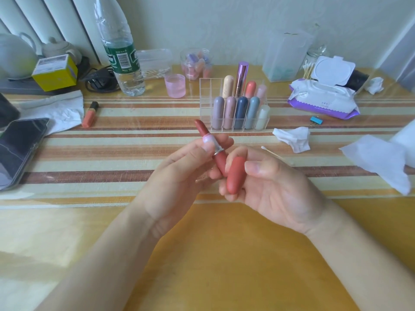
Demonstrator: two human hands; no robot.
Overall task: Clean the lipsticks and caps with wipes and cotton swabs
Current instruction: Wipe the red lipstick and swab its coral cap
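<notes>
My left hand (182, 173) grips an uncapped red lipstick (210, 143) by its clear collar, with the red bullet pointing up and away. Beside it, my right hand (267, 182) holds the matching red cap (234, 175) between thumb and fingers; cap and lipstick base touch. A used cotton swab (271, 153) lies on the table just behind my right hand. A crumpled wipe (293, 138) lies further back. The open wipe pack (323, 97) sits at the back right.
A clear organizer (234, 108) holds several capped lipsticks. An orange lip gloss (90, 114), phone (19, 151), water bottle (121, 52), pink cup (175, 85), jar of swabs (314, 61) and a white tissue (379, 162) surround the striped mat.
</notes>
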